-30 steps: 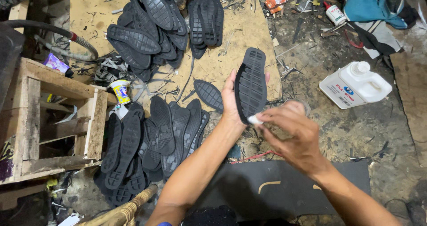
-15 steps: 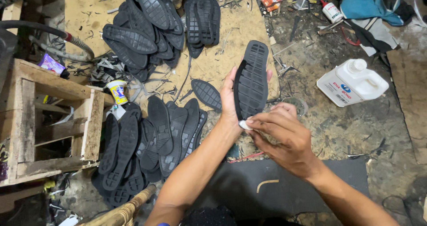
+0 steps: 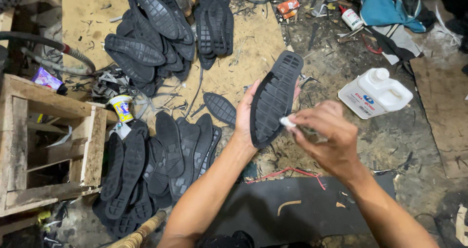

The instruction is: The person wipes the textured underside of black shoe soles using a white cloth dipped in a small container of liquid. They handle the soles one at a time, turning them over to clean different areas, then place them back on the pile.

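Centrally, left hand (image 3: 243,119) gripping black sole (image 3: 275,99), right hand (image 3: 324,136) pinching white scrap (image 3: 286,122), white blue-labelled jug (image 3: 375,93) rightward.

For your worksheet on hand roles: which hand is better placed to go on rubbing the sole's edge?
Right hand: probably, since its white piece already touches the black sole, which the left hand supports.

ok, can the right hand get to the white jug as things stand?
Probably yes, once freed. The right hand pinches a small white piece against the black sole; the white jug stands on open floor to its right, nothing between them.
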Available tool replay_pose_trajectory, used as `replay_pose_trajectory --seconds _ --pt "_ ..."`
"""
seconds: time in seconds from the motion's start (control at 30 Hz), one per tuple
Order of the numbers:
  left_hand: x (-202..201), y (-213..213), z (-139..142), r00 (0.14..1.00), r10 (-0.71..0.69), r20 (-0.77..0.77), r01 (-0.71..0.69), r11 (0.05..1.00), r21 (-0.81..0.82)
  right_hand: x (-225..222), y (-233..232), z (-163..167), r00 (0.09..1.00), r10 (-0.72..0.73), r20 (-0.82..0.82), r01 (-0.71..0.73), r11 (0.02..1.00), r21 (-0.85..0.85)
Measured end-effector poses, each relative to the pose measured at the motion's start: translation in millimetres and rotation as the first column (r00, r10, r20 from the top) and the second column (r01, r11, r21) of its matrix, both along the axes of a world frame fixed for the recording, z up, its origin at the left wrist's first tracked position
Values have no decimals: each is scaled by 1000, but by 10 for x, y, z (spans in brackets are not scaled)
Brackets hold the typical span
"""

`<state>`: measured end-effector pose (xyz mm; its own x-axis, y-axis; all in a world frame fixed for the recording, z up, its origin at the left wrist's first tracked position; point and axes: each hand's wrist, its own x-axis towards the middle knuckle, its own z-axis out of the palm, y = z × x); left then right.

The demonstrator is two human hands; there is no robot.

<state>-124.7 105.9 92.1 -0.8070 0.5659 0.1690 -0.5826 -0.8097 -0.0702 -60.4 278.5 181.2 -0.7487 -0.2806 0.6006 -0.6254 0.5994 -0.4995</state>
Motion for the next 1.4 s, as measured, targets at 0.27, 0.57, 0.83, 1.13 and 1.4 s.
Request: replay_pose_trajectory --seconds 0.27,0.57,0.83,1.13,1.4 --pt "37 -25 17 997 -24 70 30 995 -93 -173 320 -156 986 -140 88 158 954 -253" --pt "-11 -92 56 992 -118 46 114 990 86 -526 1027 -1593 747 -378 547 369 920 131" --pt "93 -44 36 954 -112 277 98 993 64 -441 1193 -2169 873 -427 236 298 850 435" --pt "74 104 -127 999 40 23 -39 996 -81 -347 897 -985 761 -337 555 510 839 -190" --pt "265 238 -122 992 33 -120 -75 928 -364 13 92 -76 946 -228 232 272 945 -181"
